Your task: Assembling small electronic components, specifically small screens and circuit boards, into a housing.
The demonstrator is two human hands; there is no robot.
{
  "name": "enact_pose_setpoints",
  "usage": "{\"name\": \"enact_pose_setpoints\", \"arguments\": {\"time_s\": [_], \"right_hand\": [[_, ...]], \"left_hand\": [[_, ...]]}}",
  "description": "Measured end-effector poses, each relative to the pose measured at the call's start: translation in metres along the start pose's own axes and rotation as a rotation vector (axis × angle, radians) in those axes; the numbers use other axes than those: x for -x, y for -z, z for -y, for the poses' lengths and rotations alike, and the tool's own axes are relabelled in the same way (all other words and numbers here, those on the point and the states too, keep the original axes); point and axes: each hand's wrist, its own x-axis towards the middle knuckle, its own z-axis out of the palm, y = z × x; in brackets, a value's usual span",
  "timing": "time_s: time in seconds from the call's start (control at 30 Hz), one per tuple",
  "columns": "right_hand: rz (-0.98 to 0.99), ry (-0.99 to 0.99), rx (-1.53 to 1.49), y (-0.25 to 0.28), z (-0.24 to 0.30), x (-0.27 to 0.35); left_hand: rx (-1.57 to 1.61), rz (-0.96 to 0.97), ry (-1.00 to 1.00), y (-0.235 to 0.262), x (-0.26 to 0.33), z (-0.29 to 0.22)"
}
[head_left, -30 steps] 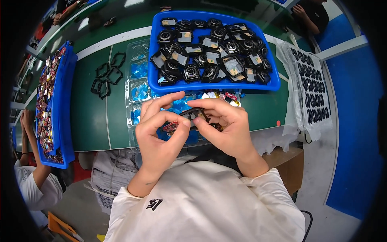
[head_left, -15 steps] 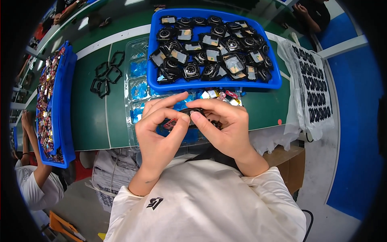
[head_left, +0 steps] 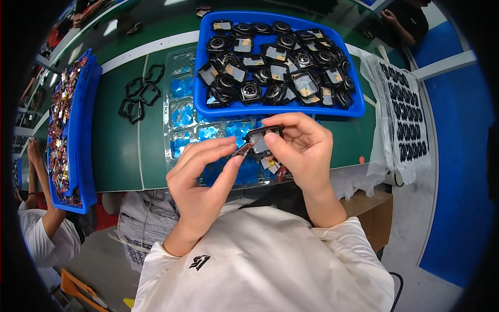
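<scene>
Item: small black housing part (head_left: 261,139), squarish, held in my right hand (head_left: 301,151) just below the near wall of the big blue bin (head_left: 280,109). Its open face is turned toward me; too small and too covered by fingers for me to tell a long axis with certainty.

Right hand: forearm rising from my chest toward the bin, wrist bent left, thumb and forefinger pinched closed on the black part, other fingers curled behind it. A few small foil-backed pieces (head_left: 274,167) show under the palm.

Left hand (head_left: 202,177): forearm coming up from lower left, fingers extended and held close together, pointing right toward the part. Its fingertips pinch a small reddish-brown strip (head_left: 242,151), which lies slanted, upper end toward the black part and touching or nearly touching it; I cannot tell which.

Blue bin: filled with black camera-like modules, some with glinting lenses and foil patches.

Clear blister tray (head_left: 179,112): left of and partly under the bin, pockets holding blue film scraps.

Black frames (head_left: 139,99): loose cluster on the green mat (head_left: 117,151), left of the tray.

Second blue bin (head_left: 78,130): far left of the big bin, holding mixed coloured parts.

Sheet of black pads (head_left: 403,114): right of the big bin.
</scene>
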Motion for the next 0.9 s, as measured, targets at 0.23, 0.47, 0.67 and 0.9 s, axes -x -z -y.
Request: {"name": "enact_pose_setpoints", "arguments": {"time_s": [0.23,0.47,0.67,0.9], "right_hand": [[0.061,-0.021,0.026,0.002,-0.002,-0.001],[0.093,0.189,0.3,0.007,-0.002,0.001],[0.058,0.387,0.269,0.002,-0.008,0.001],[0.133,0.304,0.182,0.003,-0.007,0.001]], "left_hand": [[-0.03,0.057,0.047,0.005,0.001,-0.007],[0.046,0.262,0.158,0.013,0.0,-0.011],[0.785,0.235,0.611,0.007,0.001,-0.001],[0.6,0.116,0.543,-0.001,0.002,0.001]]}}
